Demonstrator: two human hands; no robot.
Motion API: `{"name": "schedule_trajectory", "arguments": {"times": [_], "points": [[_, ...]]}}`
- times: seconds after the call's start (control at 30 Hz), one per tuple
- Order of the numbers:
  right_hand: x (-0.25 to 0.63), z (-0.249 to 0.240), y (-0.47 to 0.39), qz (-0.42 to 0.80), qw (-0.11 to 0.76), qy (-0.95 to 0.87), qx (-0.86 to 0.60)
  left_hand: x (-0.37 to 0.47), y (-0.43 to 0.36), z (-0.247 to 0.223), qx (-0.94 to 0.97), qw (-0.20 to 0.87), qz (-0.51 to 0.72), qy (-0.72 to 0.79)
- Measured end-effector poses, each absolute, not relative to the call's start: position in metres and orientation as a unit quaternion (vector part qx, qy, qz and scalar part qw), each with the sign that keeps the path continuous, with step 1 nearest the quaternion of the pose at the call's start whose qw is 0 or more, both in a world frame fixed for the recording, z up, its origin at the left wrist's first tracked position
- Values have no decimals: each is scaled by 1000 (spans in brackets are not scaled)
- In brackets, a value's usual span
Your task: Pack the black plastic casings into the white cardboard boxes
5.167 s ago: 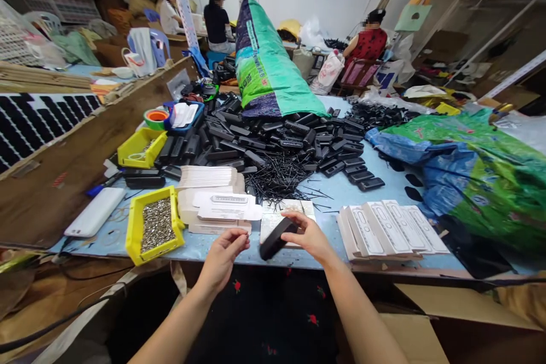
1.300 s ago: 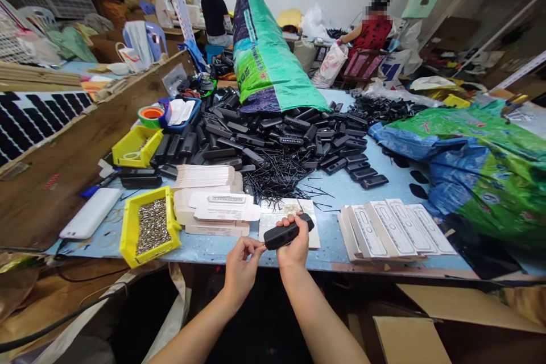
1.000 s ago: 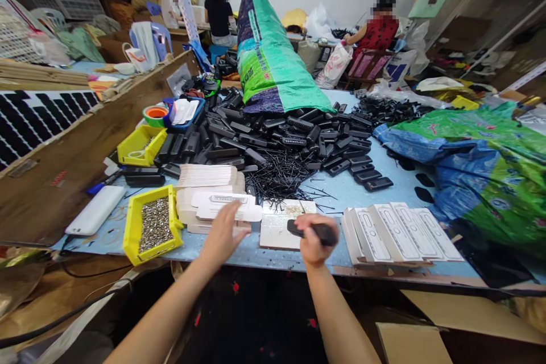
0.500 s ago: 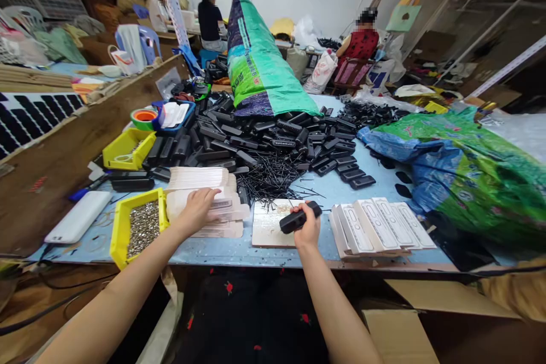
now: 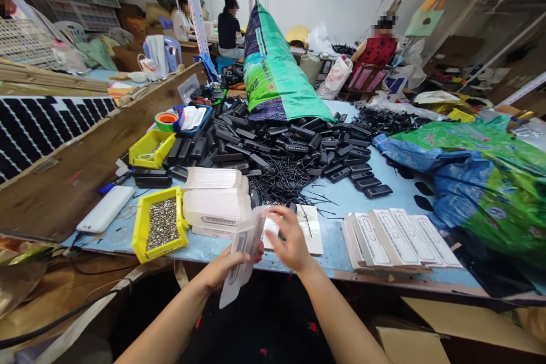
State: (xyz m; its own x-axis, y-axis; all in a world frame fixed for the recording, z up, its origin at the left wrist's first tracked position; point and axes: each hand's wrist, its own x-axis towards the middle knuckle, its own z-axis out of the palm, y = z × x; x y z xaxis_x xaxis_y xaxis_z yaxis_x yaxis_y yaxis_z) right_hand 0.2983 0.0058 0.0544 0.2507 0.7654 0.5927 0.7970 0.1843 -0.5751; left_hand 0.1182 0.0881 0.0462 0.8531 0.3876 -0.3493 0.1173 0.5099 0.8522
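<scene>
My left hand (image 5: 234, 266) pinches a flat white carton (image 5: 246, 239) with grey print, tilted over the table's front edge. My right hand (image 5: 290, 240) is beside the carton's upper end, thumb and forefinger apart. A black plastic case (image 5: 293, 206) shows in small parts past and between its fingers; it appears to be held against the palm, mostly hidden. Behind my right hand lies a pale board (image 5: 314, 230). To the left of the carton is a stack of flat white cartons (image 5: 215, 205). Filled-out printed boxes (image 5: 390, 236) stand in a row on the right.
A yellow bin (image 5: 140, 233) of small metal parts sits at left, near a white power bank-like block (image 5: 106, 209). Black cases (image 5: 294, 148) and thin black sticks (image 5: 284, 182) are heaped behind. Large sacks (image 5: 294, 91) stand beyond. Several people sit farther back.
My left hand has lifted a flat carton off the stack and brought it right and toward me. My right hand has moved left to meet it, and the view has shifted.
</scene>
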Motion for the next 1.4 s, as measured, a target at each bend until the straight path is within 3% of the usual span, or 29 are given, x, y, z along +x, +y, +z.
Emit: {"name": "schedule_trajectory", "arguments": {"times": [0.17,0.27,0.33,0.4,0.5,0.67,0.83,0.9,1.0,1.1,1.17,1.23,1.33,1.4], "points": [[267,73,-11,51,378,-698,-606,110,90,44,640,728,63,237],[269,63,-24,150,366,-692,-604,98,96,47,752,593,61,282],[271,55,-29,204,431,-640,-602,93,97,51,806,517,59,283],[271,45,-27,267,562,-522,-583,94,95,55,847,479,64,222],[268,34,-20,375,671,-360,-529,106,85,60,867,469,78,152],[261,39,-18,341,625,-488,-505,131,69,60,798,517,139,277],[248,49,-25,297,633,-455,-551,137,69,59,776,556,105,280],[253,45,-25,257,589,-536,-548,133,72,52,772,560,113,278],[287,34,-21,210,409,-672,-581,118,81,38,717,601,117,332],[338,26,-14,110,223,-697,-673,98,96,30,551,737,123,371],[361,29,-13,94,182,-702,-683,87,107,31,409,814,170,375],[364,38,-13,130,259,-671,-683,84,115,34,294,822,267,408],[332,52,-15,181,523,-523,-648,96,111,39,192,772,385,468],[301,57,-14,169,643,-449,-596,110,99,40,168,777,375,478]]}}
